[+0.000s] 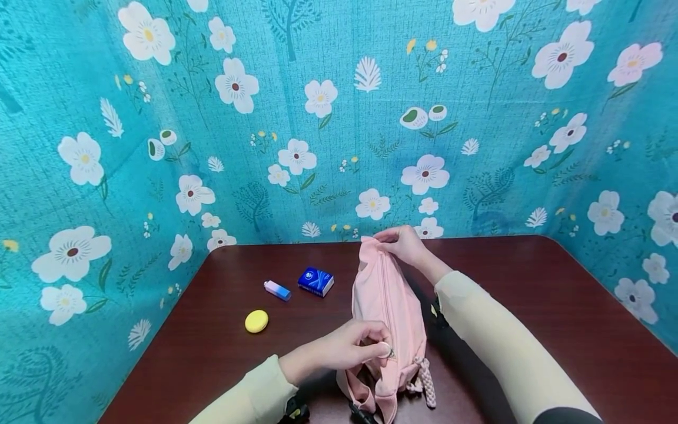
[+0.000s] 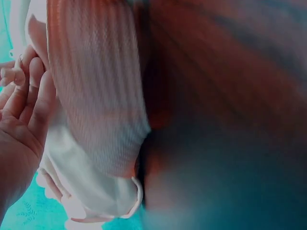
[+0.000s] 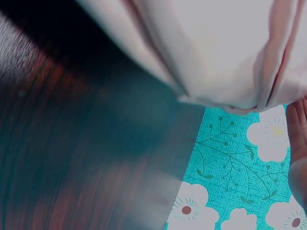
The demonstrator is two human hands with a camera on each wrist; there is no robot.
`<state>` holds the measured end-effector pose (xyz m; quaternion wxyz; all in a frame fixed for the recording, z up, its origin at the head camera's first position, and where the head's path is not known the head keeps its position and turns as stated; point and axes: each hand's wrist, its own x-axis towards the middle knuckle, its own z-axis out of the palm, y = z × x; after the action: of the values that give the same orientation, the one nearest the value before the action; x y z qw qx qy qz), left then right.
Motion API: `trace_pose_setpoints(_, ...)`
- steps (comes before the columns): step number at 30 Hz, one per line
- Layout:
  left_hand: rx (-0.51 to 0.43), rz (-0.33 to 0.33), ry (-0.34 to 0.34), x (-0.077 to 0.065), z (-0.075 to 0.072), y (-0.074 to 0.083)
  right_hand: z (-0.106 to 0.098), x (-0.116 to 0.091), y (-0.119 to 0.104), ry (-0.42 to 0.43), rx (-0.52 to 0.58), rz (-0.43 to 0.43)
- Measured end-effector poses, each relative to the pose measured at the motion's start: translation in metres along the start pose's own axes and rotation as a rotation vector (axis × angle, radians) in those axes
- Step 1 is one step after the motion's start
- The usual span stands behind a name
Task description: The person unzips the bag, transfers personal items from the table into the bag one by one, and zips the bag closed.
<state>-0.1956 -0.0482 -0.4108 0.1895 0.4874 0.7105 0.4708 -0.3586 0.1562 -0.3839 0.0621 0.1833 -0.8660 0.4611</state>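
A pink fabric bag with a zipper along its top lies lengthwise on the table. My left hand pinches a small, pale round zipper pull at the zipper's near end. At the bag's far end, my right hand grips the top corner between thumb and fingers. The zipper looks closed along its visible length. In the left wrist view, curled fingers are beside the bag's pale cloth. The right wrist view has the bag's underside above the table edge, with fingers at its far end.
On the dark wood table, left of the bag, are a blue pack, a pink-and-blue stick-like tube and a yellow round case. Braided cords and straps trail from the bag's near end. Flowered teal cloth hangs behind.
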Motion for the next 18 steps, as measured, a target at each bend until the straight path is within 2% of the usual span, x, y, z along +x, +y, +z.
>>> trace_pose_setpoints(6,0.044,-0.006,0.022,-0.002,-0.005,0.002,-0.004,-0.002,0.001,-0.031,-0.023,-0.018)
trace_pose_setpoints(13,-0.036,0.033,0.035,-0.004,-0.008,0.022,-0.009,-0.013,0.003,-0.050,-0.060,-0.038)
trace_pose_setpoints(18,-0.087,0.042,0.075,-0.007,-0.008,0.028,-0.020,-0.036,0.003,0.002,-0.088,-0.103)
